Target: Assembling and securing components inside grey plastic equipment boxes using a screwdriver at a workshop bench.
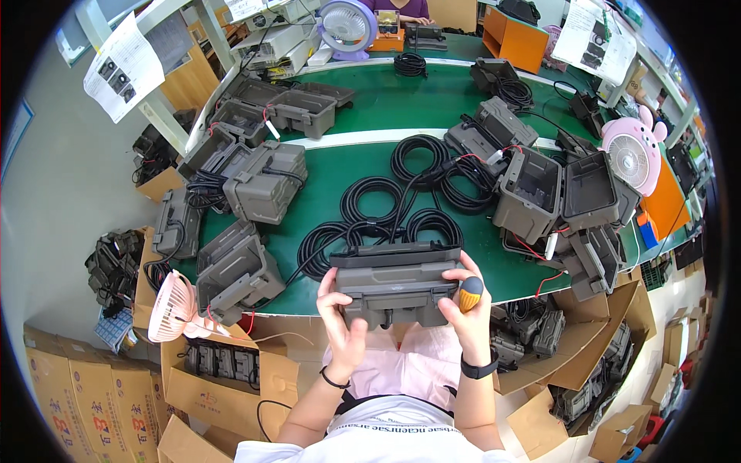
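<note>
A grey-brown plastic case [396, 285] is held level at the table's front edge, its latched side toward me. My left hand [340, 320] grips its left end, thumb pointing toward me. At the right end, my right hand [469, 318] holds the case with fingers on top and thumb in front. Tucked in that same hand is a screwdriver with an orange and dark handle [470, 295]; its shaft is hidden. Just beyond the case lie several coils of black cable [371, 200] on the green table [332, 166].
Open cases [239, 272] stand at the left, and more open cases [529, 193] at the right. A pink fan [173, 306] is at the left edge, a rabbit-eared fan [633, 154] at the right. Cartons [228, 397] flank me below. A person [403, 8] sits across the table.
</note>
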